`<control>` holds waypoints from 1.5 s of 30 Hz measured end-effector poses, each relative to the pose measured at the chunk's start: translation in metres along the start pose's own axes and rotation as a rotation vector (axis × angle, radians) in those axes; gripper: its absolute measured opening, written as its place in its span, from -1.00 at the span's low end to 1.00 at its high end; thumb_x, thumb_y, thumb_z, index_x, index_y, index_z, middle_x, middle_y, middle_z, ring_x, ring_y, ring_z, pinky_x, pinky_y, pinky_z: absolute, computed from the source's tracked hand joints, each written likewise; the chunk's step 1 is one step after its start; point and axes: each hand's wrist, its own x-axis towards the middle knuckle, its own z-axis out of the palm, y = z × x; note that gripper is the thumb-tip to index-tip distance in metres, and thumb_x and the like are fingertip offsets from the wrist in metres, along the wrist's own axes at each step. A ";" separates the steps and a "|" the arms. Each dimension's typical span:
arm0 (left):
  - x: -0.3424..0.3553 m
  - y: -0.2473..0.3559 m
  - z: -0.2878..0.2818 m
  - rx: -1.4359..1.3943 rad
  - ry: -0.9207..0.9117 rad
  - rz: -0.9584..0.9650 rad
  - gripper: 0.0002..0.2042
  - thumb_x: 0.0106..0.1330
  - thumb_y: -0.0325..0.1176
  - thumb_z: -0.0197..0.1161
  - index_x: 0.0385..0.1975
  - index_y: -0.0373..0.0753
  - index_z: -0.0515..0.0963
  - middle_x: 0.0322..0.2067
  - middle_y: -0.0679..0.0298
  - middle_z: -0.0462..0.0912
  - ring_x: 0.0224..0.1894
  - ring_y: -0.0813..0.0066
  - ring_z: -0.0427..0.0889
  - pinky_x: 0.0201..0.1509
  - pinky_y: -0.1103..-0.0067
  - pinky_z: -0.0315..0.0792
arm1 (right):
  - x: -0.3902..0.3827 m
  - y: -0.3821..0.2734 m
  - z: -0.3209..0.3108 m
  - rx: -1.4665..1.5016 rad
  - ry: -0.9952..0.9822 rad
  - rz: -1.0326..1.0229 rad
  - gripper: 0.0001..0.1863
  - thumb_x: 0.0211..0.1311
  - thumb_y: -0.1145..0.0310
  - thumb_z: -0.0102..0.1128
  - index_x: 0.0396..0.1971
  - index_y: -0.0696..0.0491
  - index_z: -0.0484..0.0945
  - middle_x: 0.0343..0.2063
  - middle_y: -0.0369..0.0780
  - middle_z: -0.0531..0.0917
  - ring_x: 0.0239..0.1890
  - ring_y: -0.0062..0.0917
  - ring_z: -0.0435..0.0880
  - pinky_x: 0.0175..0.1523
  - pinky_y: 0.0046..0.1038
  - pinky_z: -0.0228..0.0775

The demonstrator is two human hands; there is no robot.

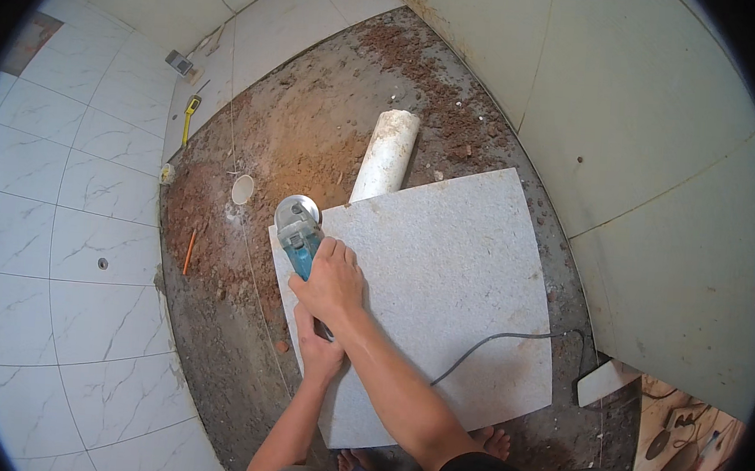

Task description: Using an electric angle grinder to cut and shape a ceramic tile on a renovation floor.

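Both my hands are closed around a blue and grey angle grinder (300, 241). My right hand (332, 278) wraps the front of its body, just behind the metal head. Lower down, my left hand (318, 354) grips the rear end, partly covered by my right wrist. The round disc (308, 204) sits at the left edge of a large pale grey tile (454, 267), near its far left corner; whether it touches the tile I cannot tell. Beneath the tile's far edge a white plastic pipe (388, 153) sticks out. A dark cord (511, 335) trails over the tile to the right.
Rough grey floor with reddish rubble (425, 59) surrounds the tile. On the left lie an orange stick (190, 253), a pale round cup-like piece (242, 189) and a yellow tool (191, 116). White marbled tiles (101, 312) cover the left side. My feet (493, 440) are by the near edge.
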 end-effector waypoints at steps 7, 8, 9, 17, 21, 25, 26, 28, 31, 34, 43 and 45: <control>-0.002 0.004 0.000 -0.126 0.000 -0.001 -0.35 0.12 -0.30 0.51 0.19 -0.33 0.35 0.08 0.19 0.42 0.16 0.33 0.42 0.30 0.45 0.27 | -0.006 -0.002 0.001 -0.004 0.015 -0.004 -0.40 -0.03 0.20 0.41 -0.06 0.21 0.36 -0.04 0.02 0.52 0.11 -0.09 0.48 0.18 -0.07 0.37; -0.003 0.006 0.001 -0.173 0.000 -0.019 -0.35 0.12 -0.32 0.51 0.19 -0.32 0.36 0.08 0.21 0.42 0.16 0.36 0.42 0.29 0.46 0.28 | -0.006 -0.002 0.002 -0.003 0.014 -0.003 -0.40 -0.03 0.20 0.41 -0.06 0.21 0.36 -0.04 0.02 0.52 0.11 -0.09 0.48 0.18 -0.07 0.37; -0.003 0.006 0.001 -0.172 0.000 -0.020 -0.35 0.12 -0.32 0.51 0.19 -0.32 0.36 0.08 0.21 0.42 0.16 0.36 0.42 0.29 0.46 0.28 | -0.005 -0.001 0.003 -0.009 0.013 0.003 -0.39 -0.03 0.20 0.42 -0.06 0.21 0.36 -0.04 0.02 0.52 0.12 -0.09 0.48 0.19 -0.07 0.37; -0.003 0.000 -0.002 -0.136 0.004 -0.018 -0.35 0.10 -0.32 0.51 0.19 -0.33 0.37 0.07 0.20 0.42 0.16 0.34 0.43 0.30 0.45 0.28 | -0.005 -0.003 0.001 -0.016 -0.008 0.037 -0.37 -0.02 0.19 0.43 -0.03 0.22 0.35 -0.02 0.02 0.52 0.14 -0.09 0.47 0.21 -0.06 0.36; -0.004 -0.005 -0.001 -0.098 -0.002 -0.032 -0.34 0.10 -0.27 0.51 0.18 -0.35 0.38 0.07 0.17 0.43 0.17 0.28 0.43 0.31 0.43 0.27 | -0.006 -0.001 0.002 -0.016 0.012 0.029 -0.36 -0.01 0.19 0.43 -0.02 0.22 0.35 -0.01 0.03 0.52 0.15 -0.08 0.47 0.21 -0.05 0.36; -0.003 -0.003 -0.002 -0.092 -0.001 -0.016 -0.33 0.10 -0.24 0.49 0.19 -0.35 0.39 0.07 0.15 0.43 0.17 0.25 0.44 0.31 0.42 0.27 | -0.006 -0.001 0.005 -0.022 0.018 0.031 -0.36 -0.01 0.20 0.43 -0.02 0.22 0.34 -0.02 0.03 0.52 0.14 -0.07 0.47 0.20 -0.04 0.37; -0.002 0.000 -0.002 -0.081 -0.009 -0.013 -0.33 0.10 -0.24 0.49 0.19 -0.35 0.39 0.07 0.15 0.43 0.17 0.25 0.44 0.31 0.42 0.27 | -0.006 0.000 0.004 -0.022 0.021 0.033 -0.36 -0.01 0.20 0.43 -0.02 0.22 0.34 -0.02 0.03 0.52 0.14 -0.07 0.47 0.20 -0.04 0.37; -0.002 0.001 -0.003 -0.061 0.000 0.004 -0.33 0.10 -0.24 0.49 0.19 -0.35 0.39 0.07 0.15 0.44 0.17 0.25 0.44 0.31 0.42 0.27 | -0.006 -0.001 0.004 -0.016 0.012 0.031 -0.36 -0.01 0.20 0.44 -0.02 0.23 0.34 -0.02 0.03 0.52 0.13 -0.07 0.48 0.19 -0.03 0.37; -0.002 0.003 -0.003 -0.054 0.005 0.004 -0.34 0.10 -0.25 0.49 0.19 -0.35 0.39 0.08 0.15 0.44 0.17 0.25 0.44 0.30 0.42 0.28 | -0.005 -0.002 0.003 -0.022 0.001 0.025 -0.36 -0.01 0.20 0.44 -0.03 0.23 0.35 -0.02 0.03 0.52 0.14 -0.08 0.48 0.19 -0.03 0.37; -0.002 0.001 -0.003 -0.069 0.003 -0.002 -0.34 0.09 -0.27 0.49 0.19 -0.34 0.39 0.08 0.15 0.44 0.17 0.25 0.44 0.30 0.42 0.28 | -0.005 -0.002 0.004 -0.028 0.008 0.021 -0.37 -0.01 0.20 0.43 -0.02 0.23 0.35 -0.02 0.03 0.52 0.14 -0.08 0.47 0.19 -0.03 0.37; -0.002 0.005 -0.004 -0.021 0.013 0.019 -0.34 0.08 -0.28 0.51 0.19 -0.33 0.40 0.09 0.16 0.45 0.18 0.26 0.44 0.31 0.42 0.27 | -0.006 -0.003 0.002 -0.024 0.000 0.027 -0.37 0.00 0.20 0.42 -0.02 0.23 0.35 -0.01 0.04 0.51 0.15 -0.06 0.47 0.20 -0.02 0.37; -0.001 0.006 -0.004 -0.024 0.008 0.016 -0.33 0.08 -0.28 0.52 0.19 -0.33 0.40 0.09 0.16 0.45 0.18 0.26 0.44 0.31 0.42 0.27 | -0.006 -0.002 0.003 -0.029 -0.001 0.032 -0.37 -0.01 0.20 0.42 -0.02 0.23 0.35 -0.01 0.04 0.51 0.15 -0.06 0.47 0.20 -0.02 0.37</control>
